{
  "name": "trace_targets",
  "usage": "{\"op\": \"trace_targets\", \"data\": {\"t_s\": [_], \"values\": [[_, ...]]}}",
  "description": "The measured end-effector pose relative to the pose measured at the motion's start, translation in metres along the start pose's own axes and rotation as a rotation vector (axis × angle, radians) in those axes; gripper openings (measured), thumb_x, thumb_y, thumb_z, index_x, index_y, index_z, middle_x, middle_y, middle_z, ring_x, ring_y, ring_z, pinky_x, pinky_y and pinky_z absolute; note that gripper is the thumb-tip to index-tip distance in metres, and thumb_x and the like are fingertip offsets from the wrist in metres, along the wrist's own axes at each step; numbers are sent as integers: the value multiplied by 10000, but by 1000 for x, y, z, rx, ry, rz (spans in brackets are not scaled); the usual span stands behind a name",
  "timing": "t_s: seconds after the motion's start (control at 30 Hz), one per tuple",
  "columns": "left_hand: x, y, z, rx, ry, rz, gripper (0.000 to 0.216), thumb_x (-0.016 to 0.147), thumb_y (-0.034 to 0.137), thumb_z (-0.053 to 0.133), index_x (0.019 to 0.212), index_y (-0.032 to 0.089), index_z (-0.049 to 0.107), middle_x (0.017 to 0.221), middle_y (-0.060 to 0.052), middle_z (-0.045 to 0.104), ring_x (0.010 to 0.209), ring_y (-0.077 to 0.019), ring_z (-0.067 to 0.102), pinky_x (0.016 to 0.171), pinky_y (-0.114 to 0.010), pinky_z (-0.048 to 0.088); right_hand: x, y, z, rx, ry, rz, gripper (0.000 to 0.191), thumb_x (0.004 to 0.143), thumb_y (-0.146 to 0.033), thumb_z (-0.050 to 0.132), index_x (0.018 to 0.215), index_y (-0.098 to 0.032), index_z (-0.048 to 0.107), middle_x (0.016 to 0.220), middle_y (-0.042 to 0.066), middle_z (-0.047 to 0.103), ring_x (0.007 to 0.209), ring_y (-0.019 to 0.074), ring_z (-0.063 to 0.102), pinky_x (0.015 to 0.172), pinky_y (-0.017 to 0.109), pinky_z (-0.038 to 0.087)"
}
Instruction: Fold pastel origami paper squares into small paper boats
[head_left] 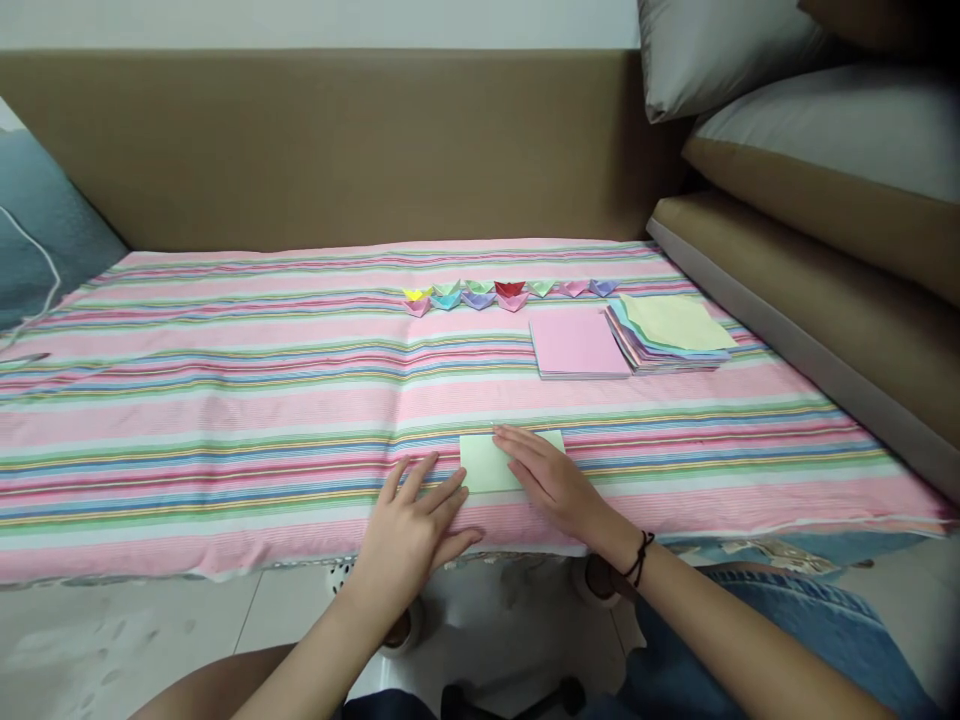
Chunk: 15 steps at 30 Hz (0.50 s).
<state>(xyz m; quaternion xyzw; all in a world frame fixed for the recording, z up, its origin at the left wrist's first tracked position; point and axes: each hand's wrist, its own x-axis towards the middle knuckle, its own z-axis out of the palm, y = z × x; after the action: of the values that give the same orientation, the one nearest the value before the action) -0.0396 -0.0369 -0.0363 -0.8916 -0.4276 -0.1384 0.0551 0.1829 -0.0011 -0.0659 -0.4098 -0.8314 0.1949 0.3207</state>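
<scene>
A pale green folded paper lies on the striped cloth near its front edge. My right hand lies flat on the paper's right half, fingers stretched out and pressing it down. My left hand rests flat on the cloth, fingers spread, its fingertips touching the paper's lower left edge. Neither hand grips anything.
Farther back lie a pink paper stack and a mixed coloured stack topped with a pale yellow sheet. A row of several small folded paper figures sits behind them. Cushions are piled at the right, a brown backrest behind.
</scene>
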Motion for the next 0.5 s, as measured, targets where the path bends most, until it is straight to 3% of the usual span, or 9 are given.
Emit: {"op": "trace_targets", "data": {"t_s": [0.23, 0.33, 0.5], "values": [[1, 1, 1, -21, 19, 24, 285, 838, 413, 567, 1005, 210, 679, 1123, -52, 664, 1116, -295, 525, 962, -481, 382, 0, -10, -2, -252, -133, -109, 409, 924, -237, 416, 1331, -238, 444, 1454, 78, 355, 1356, 238, 276, 1063, 478, 350], [2, 4, 2, -27, 13, 30, 296, 833, 404, 573, 1001, 180, 668, 1135, -61, 654, 1109, -301, 519, 976, -486, 371, 1, -13, -1, -288, -134, -60, 421, 913, -234, 435, 1334, -248, 442, 1466, 68, 332, 1369, 239, 241, 1068, 465, 339], [0, 11, 3, -39, -15, 27, 359, 811, 417, 590, 1051, 153, 624, 1157, -111, 617, 1121, -302, 497, 988, -485, 369, 5, -13, 5, -287, -120, 38, 568, 878, -373, 503, 1399, -219, 335, 1494, 94, 264, 1383, 261, 194, 1083, 461, 298]]}}
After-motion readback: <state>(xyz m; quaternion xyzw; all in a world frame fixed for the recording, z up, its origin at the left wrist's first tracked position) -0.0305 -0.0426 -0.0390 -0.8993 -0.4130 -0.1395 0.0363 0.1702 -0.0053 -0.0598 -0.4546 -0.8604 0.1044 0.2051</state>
